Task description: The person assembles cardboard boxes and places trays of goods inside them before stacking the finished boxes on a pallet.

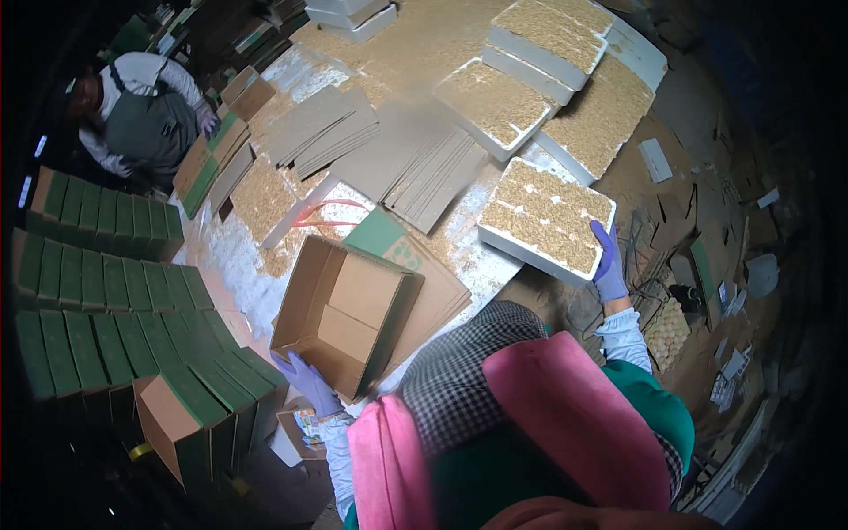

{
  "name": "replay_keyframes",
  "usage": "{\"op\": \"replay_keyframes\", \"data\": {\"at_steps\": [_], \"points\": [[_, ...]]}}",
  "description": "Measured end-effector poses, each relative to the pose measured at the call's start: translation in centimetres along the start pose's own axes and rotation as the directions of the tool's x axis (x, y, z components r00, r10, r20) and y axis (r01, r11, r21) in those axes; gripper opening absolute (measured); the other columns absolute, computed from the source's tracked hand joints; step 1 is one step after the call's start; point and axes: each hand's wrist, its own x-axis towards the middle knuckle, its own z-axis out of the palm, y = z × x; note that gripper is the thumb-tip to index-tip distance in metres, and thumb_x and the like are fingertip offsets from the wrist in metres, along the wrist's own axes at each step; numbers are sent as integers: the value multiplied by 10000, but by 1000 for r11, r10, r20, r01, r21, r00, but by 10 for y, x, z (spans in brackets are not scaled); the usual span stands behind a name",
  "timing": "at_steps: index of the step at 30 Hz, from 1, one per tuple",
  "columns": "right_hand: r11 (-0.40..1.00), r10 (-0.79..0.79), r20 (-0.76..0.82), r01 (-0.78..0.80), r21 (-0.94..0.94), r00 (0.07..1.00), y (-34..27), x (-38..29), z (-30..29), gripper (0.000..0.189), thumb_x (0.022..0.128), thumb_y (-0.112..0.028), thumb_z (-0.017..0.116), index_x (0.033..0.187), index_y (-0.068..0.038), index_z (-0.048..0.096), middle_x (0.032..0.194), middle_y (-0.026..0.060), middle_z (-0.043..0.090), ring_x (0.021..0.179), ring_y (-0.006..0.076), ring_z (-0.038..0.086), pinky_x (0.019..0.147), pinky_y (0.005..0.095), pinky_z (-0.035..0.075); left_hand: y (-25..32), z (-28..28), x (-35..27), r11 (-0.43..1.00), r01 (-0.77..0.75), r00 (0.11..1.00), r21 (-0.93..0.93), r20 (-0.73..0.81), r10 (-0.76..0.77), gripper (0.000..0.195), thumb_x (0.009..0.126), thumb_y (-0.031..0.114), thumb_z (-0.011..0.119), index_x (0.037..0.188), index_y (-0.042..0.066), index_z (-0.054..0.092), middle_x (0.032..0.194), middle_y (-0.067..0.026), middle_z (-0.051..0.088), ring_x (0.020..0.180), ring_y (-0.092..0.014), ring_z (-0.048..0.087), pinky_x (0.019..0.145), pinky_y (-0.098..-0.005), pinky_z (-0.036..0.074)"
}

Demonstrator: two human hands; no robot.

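Observation:
An open cardboard box, green outside and brown inside, stands tilted before me. My left hand, in a purple glove, grips its near left edge. My right hand, also gloved, holds the right edge of a white foam tray topped with grain-like husks and small white bits. That tray overlaps the table's edge. Flat cardboard sheets, one with a green printed panel, lie beneath and beside the box.
Grey cardboard dividers are fanned out mid-table. More husk-filled foam trays are stacked at the back right. Green cartons stand in rows at left, near another person. Scraps and a foam piece litter the right-hand floor.

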Motion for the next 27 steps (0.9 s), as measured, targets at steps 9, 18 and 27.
{"op": "replay_keyframes", "data": {"at_steps": [9, 18, 27], "points": [[944, 206, 559, -13, -329, 803, -3, -28, 242, 584, 934, -204, 579, 1446, -47, 346, 1312, 127, 547, 1157, 227, 582, 970, 358, 500, -5, 26, 25, 916, -393, 920, 79, 50, 390, 561, 1033, 247, 397, 1480, -48, 230, 1527, -177, 301, 1340, -241, 385, 1087, -307, 333], [619, 549, 662, 285, -732, 510, 90, -62, 354, 713, 867, -232, 719, 1436, -38, 336, 1210, 88, 548, 1082, 134, 568, 902, 242, 492, -2, 29, 19, 701, -91, 973, -708, 85, 213, 505, 1043, 143, 364, 1496, -15, 204, 1550, -121, 233, 1420, -157, 226, 1183, -291, 183], [128, 735, 521, 666, -735, 433, 152, -27, 353, 587, 903, -286, 668, 1334, -14, 375, 918, 132, 660, 788, 236, 654, 741, 369, 529, -34, 2, 15, 824, -566, 820, 17, -87, 565, 454, 961, 112, 503, 1377, -41, 403, 1370, -233, 480, 1235, -285, 505, 990, -292, 413]]}}
